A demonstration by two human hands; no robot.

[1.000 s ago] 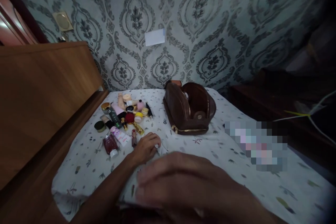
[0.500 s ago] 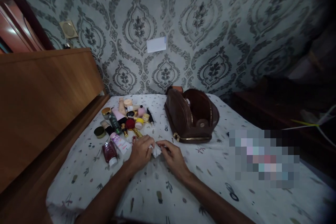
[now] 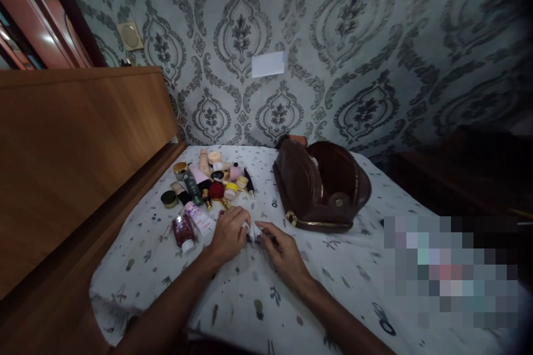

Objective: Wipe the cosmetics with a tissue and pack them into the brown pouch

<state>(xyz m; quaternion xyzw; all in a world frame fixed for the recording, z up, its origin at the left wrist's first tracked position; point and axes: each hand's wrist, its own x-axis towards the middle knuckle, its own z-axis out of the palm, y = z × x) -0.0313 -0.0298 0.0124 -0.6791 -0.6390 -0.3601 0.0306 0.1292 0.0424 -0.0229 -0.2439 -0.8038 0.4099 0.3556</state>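
Patterned cloth [image 3: 137,266] bears cosmetics [image 3: 216,191] and a brown bag [image 3: 308,202].

Home interior, I'd say: damask-style wallpaper [image 3: 241,33] ahead of me, wooden panel [image 3: 83,138] at my left, leaf-print cloth [image 3: 233,305], personal cosmetics [image 3: 216,191] strewn about.

White item [image 3: 253,229], brown bag [image 3: 296,177], leaf-printed sheet [image 3: 237,299]

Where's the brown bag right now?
In the head view, the brown bag sits right of centre, near the wall, beyond the right hand, with the cosmetics to its left.
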